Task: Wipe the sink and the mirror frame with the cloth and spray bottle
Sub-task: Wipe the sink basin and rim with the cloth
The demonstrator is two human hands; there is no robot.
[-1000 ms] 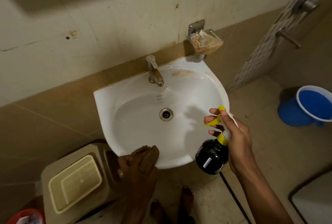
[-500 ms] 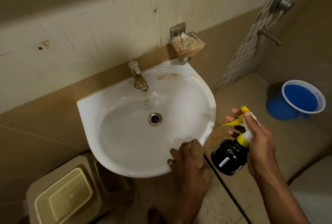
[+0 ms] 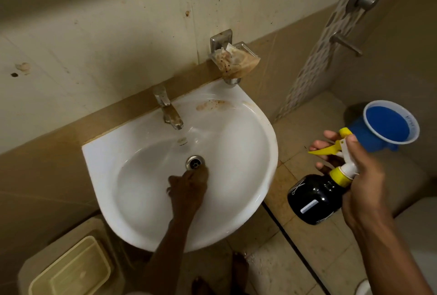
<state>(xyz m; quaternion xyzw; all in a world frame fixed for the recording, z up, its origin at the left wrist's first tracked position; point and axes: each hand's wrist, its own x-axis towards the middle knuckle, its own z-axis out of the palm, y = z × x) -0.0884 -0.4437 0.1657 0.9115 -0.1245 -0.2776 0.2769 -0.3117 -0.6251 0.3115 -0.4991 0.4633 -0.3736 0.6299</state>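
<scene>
Since half a second ago the left hand (image 3: 188, 188) has slid from the sink's (image 3: 248, 176) front rim down into the bowl, and it now presses just below the drain (image 3: 195, 161); its fingers look bunched together, but the cloth is too dark to make out under them. Off the basin's right edge the right hand (image 3: 361, 176) has its fingers clamped round the neck of the spray bottle (image 3: 314, 196), one on the yellow trigger. Wet glazed porcelain is probably slick, so a limp cloth needs a flat palm, while the rigid, likely liquid-heavy bottle is best held at its neck.
</scene>
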